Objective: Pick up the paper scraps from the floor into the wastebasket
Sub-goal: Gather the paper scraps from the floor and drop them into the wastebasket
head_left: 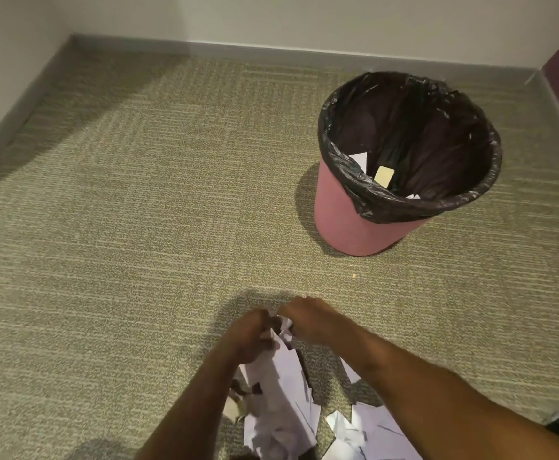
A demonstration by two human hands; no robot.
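Lower centre: our left hand [251,333] and right hand [313,322] meet, fingers of both curled on the top of the paper scraps [284,390] heaped on the carpet [105,227]. Upper right: the pink wastebasket [354,227] (black liner [344,177], some paper inside) stands well apart.

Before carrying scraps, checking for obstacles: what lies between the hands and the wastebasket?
Head view: only bare carpet and a tiny speck between the left hand, right hand and wastebasket.
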